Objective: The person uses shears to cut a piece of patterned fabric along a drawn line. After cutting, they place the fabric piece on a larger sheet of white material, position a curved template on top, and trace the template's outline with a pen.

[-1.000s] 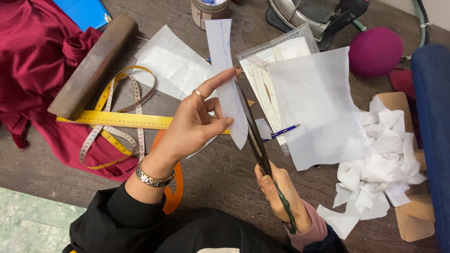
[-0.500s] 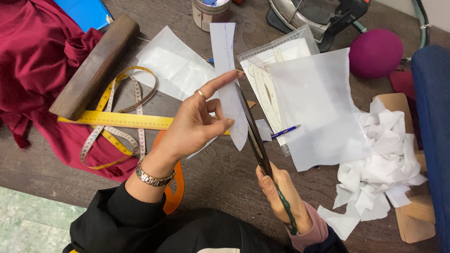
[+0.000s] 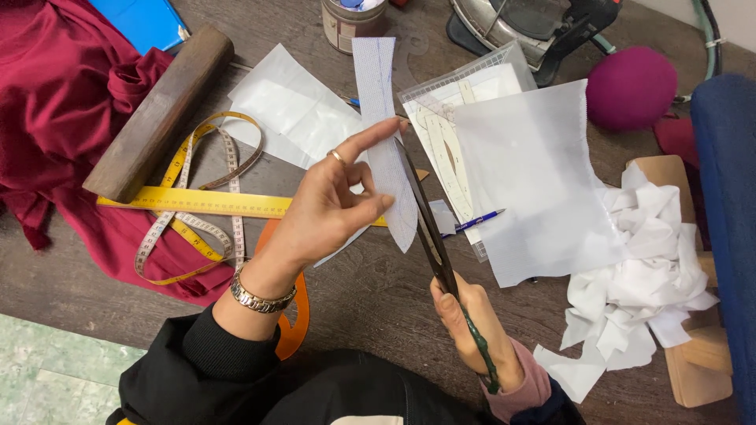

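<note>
White strip (image 3: pixel 383 142) pinched between my left fingers (image 3: pixel 358 206); right hand (image 3: pixel 472 327) gripping scissors (image 3: pixel 425 220), blades just right of fingertips. Mid-trim; next cut needs strip taut.

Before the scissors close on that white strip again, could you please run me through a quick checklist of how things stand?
1. Left hand pinches the white fabric strip: ok.
2. Right hand grips the scissors by the handles: ok.
3. Blades lie along the strip's right edge: ok.
4. Left index fingertip is clear of the blades: not ok, it sits right beside the tip.
5. Blade opening: cannot tell, seen edge-on.
6. Blue pen is clear of the blades: ok, it lies on the table to their right.
</note>
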